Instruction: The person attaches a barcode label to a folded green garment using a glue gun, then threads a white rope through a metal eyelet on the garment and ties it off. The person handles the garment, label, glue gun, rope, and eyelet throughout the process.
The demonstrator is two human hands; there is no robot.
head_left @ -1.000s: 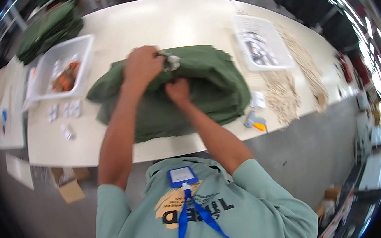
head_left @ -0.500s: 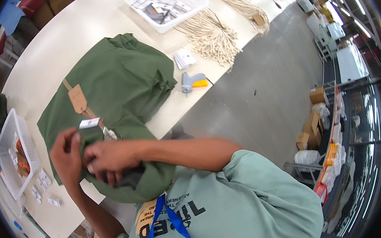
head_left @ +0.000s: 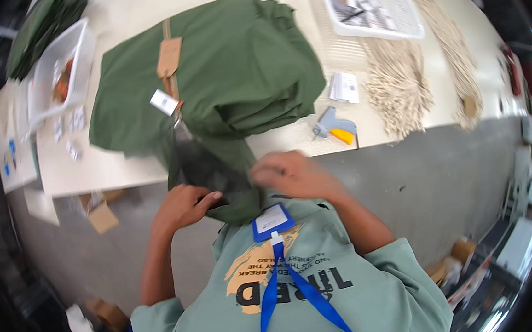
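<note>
both hands drawn in close to the chest

the left hand (head_left: 184, 206) sits low and near the body, fingers (head_left: 209, 199) curled and pinching shut, forearm running down toward the lower left. the right hand (head_left: 292, 175) is blurred, knuckles up, fingers bent inward toward the left hand; its forearm angles down to the right into a pale green sleeve. the two hands are near each other, not touching.

A pale table (head_left: 121, 169) bears green garments (head_left: 232, 74), trays (head_left: 369, 2), tagging gun (head_left: 333, 125).
</note>
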